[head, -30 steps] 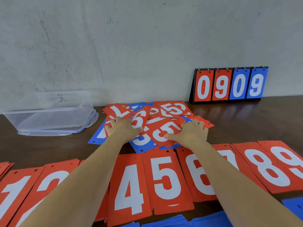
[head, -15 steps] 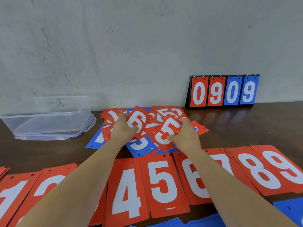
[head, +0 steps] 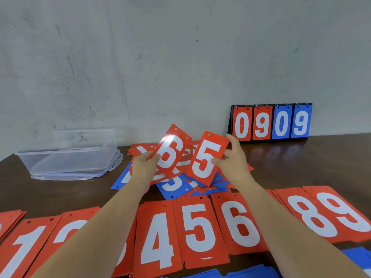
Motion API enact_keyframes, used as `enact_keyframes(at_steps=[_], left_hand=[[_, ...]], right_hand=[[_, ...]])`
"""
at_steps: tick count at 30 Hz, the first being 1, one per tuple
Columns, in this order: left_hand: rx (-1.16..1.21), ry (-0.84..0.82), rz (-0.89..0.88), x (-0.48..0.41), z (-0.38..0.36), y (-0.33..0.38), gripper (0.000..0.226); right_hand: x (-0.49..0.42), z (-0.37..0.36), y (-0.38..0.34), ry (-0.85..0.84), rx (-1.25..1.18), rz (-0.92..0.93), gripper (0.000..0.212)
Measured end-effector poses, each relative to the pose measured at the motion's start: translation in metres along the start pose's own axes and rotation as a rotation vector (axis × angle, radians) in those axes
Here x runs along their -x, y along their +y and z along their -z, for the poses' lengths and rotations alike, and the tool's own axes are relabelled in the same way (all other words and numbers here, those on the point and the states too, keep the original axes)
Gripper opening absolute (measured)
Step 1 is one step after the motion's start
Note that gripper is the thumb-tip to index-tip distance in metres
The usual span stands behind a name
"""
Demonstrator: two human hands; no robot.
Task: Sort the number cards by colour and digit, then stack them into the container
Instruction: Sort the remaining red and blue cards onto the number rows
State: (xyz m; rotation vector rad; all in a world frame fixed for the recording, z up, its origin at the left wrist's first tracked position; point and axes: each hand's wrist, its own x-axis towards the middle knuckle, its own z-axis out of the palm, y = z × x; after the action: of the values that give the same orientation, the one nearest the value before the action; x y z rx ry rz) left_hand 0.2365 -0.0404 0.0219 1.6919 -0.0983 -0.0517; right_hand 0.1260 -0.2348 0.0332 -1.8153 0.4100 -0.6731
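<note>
My left hand [head: 143,167] grips a red card with a white 6 [head: 170,151], held tilted above the loose pile. My right hand [head: 233,163] pinches a red 5 card [head: 206,159] by its right edge, beside the 6. Under both lies a mixed heap of red and blue cards [head: 176,185]. Along the near edge red stacks lie in a row: 1 [head: 24,245], 4 [head: 156,239], 5 [head: 198,231], 6 [head: 239,225], 8 [head: 309,215], 9 [head: 341,211]. My forearms hide the stacks between 1 and 4, and the one between 6 and 8. The clear plastic container [head: 68,155] sits at the back left.
A flip scoreboard [head: 271,123] reading 0909 stands against the wall at the back right. Blue cards [head: 236,274] lie along the bottom edge, more at the right [head: 357,257]. The container rests on its lid [head: 114,167]. The dark wooden table [head: 301,161] meets a grey wall.
Both hands went from lying flat on the pile to lifting a card each: the left raised the red 6, the right the red 5, now held up facing me.
</note>
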Motion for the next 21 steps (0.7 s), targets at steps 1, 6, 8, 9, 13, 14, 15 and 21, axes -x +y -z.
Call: enact_keyframes(at_steps=[1, 6, 8, 9, 13, 14, 15, 21], left_hand=[[0.027, 0.000, 0.007, 0.004, 0.001, 0.002, 0.014], [-0.019, -0.019, -0.042, 0.025, 0.005, 0.010, 0.024], [0.000, -0.029, -0.047, 0.032, 0.007, 0.014, 0.027], [0.003, -0.032, -0.051, 0.036, 0.008, 0.017, 0.027], [0.001, -0.029, -0.078, 0.050, 0.012, 0.027, 0.024], [0.001, -0.032, -0.084, 0.054, 0.014, 0.029, 0.022], [0.007, -0.032, -0.094, 0.056, 0.015, 0.032, 0.023], [0.058, -0.056, -0.087, 0.077, 0.019, 0.044, 0.017]], right_hand=[[0.001, 0.001, -0.004, 0.013, -0.017, 0.005, 0.072], [0.010, 0.007, -0.021, 0.040, -0.048, 0.004, 0.052], [0.014, 0.011, -0.026, 0.004, -0.011, 0.033, 0.029], [0.017, 0.012, -0.028, -0.018, -0.017, 0.049, 0.018], [0.025, 0.019, -0.039, -0.033, -0.053, 0.089, 0.012], [0.027, 0.020, -0.043, -0.035, -0.055, 0.093, 0.013], [0.029, 0.021, -0.047, -0.041, -0.069, 0.092, 0.015], [0.047, 0.016, -0.059, -0.151, -0.137, 0.061, 0.027]])
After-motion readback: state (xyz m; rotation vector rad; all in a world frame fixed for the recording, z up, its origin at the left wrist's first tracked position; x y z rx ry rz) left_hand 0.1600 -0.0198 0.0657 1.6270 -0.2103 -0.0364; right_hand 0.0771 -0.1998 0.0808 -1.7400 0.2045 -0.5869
